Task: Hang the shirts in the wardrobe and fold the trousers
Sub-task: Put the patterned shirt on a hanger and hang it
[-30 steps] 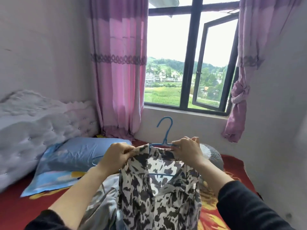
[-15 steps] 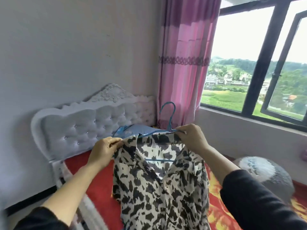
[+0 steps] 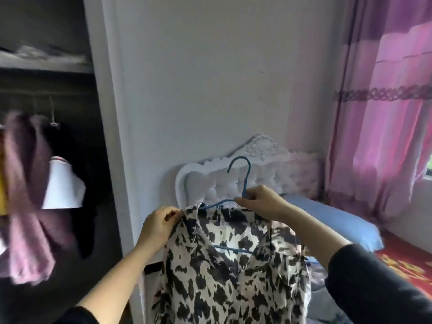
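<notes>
A black-and-white patterned shirt (image 3: pixel 231 272) hangs on a blue hanger (image 3: pixel 243 181) in front of me. My left hand (image 3: pixel 159 223) pinches the shirt's left shoulder. My right hand (image 3: pixel 261 202) grips the hanger at the base of its hook, over the collar. The hook stands upright above my right hand. At the left edge the open wardrobe (image 3: pixel 46 160) shows a dark interior, with a purple garment (image 3: pixel 25 206) and a white one (image 3: pixel 63 183) hanging inside, blurred.
The wardrobe's white side panel (image 3: pixel 109 136) stands between the opening and the wall. Behind the shirt are a white tufted headboard (image 3: pixel 264 164), a blue pillow (image 3: pixel 334 220) and a red bedcover (image 3: pixel 406 263). Pink curtains (image 3: pixel 378 113) hang at the right.
The view has swung left from the window to the wardrobe. Both hands keep hold of the shirt and hanger, carried along leftward toward the wardrobe opening.
</notes>
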Demonstrator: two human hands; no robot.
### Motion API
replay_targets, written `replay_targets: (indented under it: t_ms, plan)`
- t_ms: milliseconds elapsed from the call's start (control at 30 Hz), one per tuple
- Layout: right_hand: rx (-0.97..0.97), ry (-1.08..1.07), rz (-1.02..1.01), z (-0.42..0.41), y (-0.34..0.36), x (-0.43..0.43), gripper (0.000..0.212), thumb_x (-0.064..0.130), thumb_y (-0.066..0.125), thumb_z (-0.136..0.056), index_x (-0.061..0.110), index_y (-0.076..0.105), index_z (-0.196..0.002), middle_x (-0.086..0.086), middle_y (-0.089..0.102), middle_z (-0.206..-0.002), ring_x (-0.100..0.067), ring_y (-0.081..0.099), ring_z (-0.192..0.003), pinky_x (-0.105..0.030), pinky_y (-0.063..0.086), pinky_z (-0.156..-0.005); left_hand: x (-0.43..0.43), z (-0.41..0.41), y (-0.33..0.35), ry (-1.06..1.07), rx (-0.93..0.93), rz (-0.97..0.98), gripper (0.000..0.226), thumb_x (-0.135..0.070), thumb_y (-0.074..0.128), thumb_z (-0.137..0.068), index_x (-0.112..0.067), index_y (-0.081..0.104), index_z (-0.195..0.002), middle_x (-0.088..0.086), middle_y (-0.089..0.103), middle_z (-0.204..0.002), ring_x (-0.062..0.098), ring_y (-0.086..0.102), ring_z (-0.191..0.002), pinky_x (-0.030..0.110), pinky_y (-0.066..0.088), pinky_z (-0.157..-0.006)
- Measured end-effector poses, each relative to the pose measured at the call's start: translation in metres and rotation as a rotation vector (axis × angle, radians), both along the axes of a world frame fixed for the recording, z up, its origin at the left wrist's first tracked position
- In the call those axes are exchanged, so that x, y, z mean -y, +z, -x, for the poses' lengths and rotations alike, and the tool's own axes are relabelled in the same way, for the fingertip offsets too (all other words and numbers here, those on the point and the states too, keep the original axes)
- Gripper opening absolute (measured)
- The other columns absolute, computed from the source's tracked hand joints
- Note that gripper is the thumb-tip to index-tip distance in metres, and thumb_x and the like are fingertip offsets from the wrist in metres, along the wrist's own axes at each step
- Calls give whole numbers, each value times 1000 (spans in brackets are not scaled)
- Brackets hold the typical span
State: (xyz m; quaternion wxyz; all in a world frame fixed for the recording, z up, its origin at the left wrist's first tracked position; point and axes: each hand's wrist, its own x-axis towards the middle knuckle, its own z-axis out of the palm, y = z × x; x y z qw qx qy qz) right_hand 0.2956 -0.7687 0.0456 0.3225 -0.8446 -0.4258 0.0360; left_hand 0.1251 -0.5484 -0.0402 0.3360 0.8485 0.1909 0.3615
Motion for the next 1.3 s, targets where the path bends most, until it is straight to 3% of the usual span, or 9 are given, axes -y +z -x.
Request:
replay_targets:
  t_ms: [100,233,333,467,567,700,867,1033,1300]
  plan:
    - [7,103,20,29,-5,-75,26,39,60,-91,15,61,-81,6,45,-63,-9,40,-55,-22,31,-51,-57,35,-8,64,-126,-90,19,-44,52,-94,-35,66,-84,-16,64,-84,-2,58,-79,20,41,-64]
    - [36,177,32,62,-11,-162,30,36,61,-91,16,58,-70,6,41,-56,-10,36,-52,-24,30,-52,-128,70,-15,98,-262,-147,22,-37,46,-97,-32,66,-107,-16,64,-103,5,57,-98,33,49,-88]
    - [25,208,32,80,-16,-217,35,38,62,-90,22,49,-62,7,39,-54,-10,33,-50,-25,29,-52,-173,88,-16,97,-273,-110,30,-30,48,-96,-37,58,-124,-21,56,-113,5,50,-112,27,42,-94]
    - [76,244,108,101,-17,-289,31,41,62,-90,21,54,-68,6,48,-60,-12,42,-55,-26,37,-56,-232,107,-10,129,-303,-44,44,-20,48,-93,-31,51,-136,-9,55,-133,9,50,-122,21,38,-97]
    - [136,254,143,113,-12,-340,32,40,60,-90,20,51,-66,4,51,-66,-16,46,-59,-30,40,-59,-273,116,-1,168,-333,-39,45,-17,49,-89,-29,54,-133,-8,57,-132,10,54,-117,21,41,-95]
    - [175,227,128,120,3,-406,33,33,59,-89,12,50,-65,0,48,-62,-17,42,-55,-29,35,-52,-330,115,16,208,-341,-90,28,-13,49,-85,-26,67,-103,-6,64,-112,17,57,-106,26,44,-85]
    - [205,158,57,122,23,-490,34,23,59,-88,17,42,-59,2,46,-61,-16,44,-55,-26,33,-48,-406,104,37,318,-385,-175,45,-14,52,-90,-23,53,-135,4,33,-153,16,26,-143,27,25,-113]
    - [170,140,-35,112,44,-579,7,17,58,-89,12,55,-86,-1,55,-77,-10,49,-61,-20,35,-47,-478,79,72,436,-361,-364,47,-18,50,-91,-26,49,-137,5,23,-157,19,10,-148,33,15,-118]
    - [321,71,-109,97,95,-697,17,17,55,-93,8,56,-108,-5,56,-88,-19,48,-71,-29,41,-58,-577,55,130,515,-263,-624,47,-20,49,-92,-24,47,-139,1,21,-158,18,4,-148,39,7,-118]
